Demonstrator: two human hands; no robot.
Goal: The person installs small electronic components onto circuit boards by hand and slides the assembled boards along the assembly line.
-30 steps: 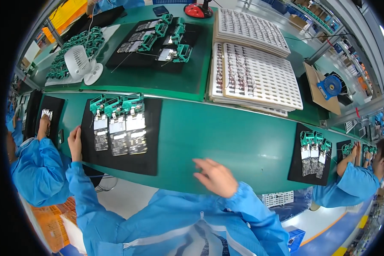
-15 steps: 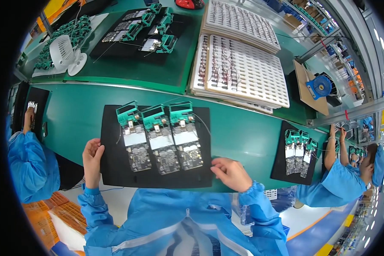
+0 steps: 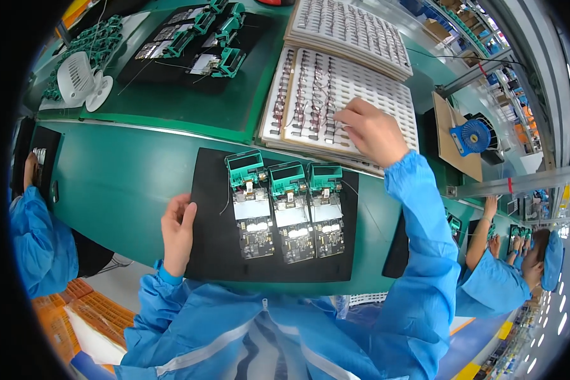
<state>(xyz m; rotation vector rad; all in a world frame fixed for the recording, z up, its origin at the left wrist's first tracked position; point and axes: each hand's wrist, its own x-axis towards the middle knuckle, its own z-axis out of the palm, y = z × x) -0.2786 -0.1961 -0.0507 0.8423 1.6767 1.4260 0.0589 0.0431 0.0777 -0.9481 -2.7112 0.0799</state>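
My right hand [image 3: 377, 130] reaches over the white foam tray [image 3: 386, 101], its thumb and fingers pinched at one of the small wired parts [image 3: 313, 107] in the rows. Whether the part is lifted is hidden by the fingers. My left hand [image 3: 178, 231] is curled at the left edge of a black mat [image 3: 212, 253], thumb along the edge. On the mat lie three circuit boards [image 3: 296, 244] side by side, each joined to a green plastic frame [image 3: 287, 178] at its far end, with thin wires trailing.
Behind stands a second black mat [image 3: 164, 69] with more green-framed boards. A white fan [image 3: 76, 79] is at far left, a blue fan [image 3: 474, 135] at right. Co-workers in blue sit at left [image 3: 41, 240] and right [image 3: 503, 275]. Another black mat [image 3: 396, 253] is partly behind my right sleeve.
My right hand has left the mat's right edge and gone up to the foam tray. The mat with the boards has shifted right, with my left hand still at its left edge.
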